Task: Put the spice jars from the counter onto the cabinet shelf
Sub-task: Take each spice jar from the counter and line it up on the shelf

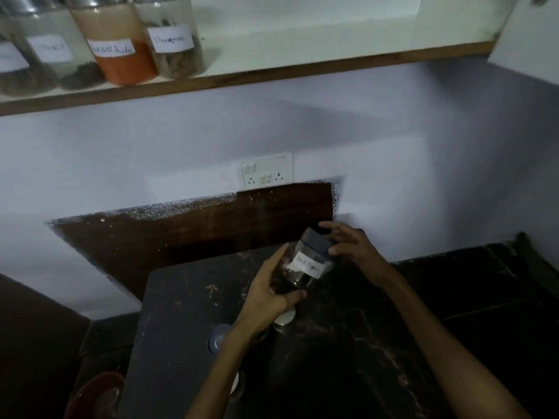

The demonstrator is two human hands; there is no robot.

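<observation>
- The spice jar (305, 263) in hand is held tilted above the dark stone counter (378, 343), its grey lid (316, 241) leaning up and to the right; its white label (306, 265) carries handwriting too blurred to be read with confidence.
- The left hand (269, 293) is wrapped round the lower body of the jar, thumb below and fingers on the far side, so the weight is carried there.
- The right hand (351, 244) is spread open beside the lid, fingertips touching or just short of it (which of the two cannot be told), and nothing is clamped in it.
- The cabinet shelf (272, 75) lies high and far, with four labelled jars already lined up at its left end: a cinnamon jar (174, 37) stands rightmost, and a chilli powder jar (116, 45) is next to it.
- The step in hand is judged to be the lift from counter to shelf, and the lid is best checked for tightness before the jar is raised.
- The jar should be brought upright before it is lifted, since a tilted jar is harder to set down cleanly.
- The open stretch of shelf just right of the cinnamon jar is the natural landing spot; the jar should be set down beside it, not against it.
- The wooden front edge of the shelf should be cleared from below (a clip there could knock the grip loose).
- A pale round object (284, 317) on the counter near the left wrist should be avoided; what it is cannot be made out.
</observation>
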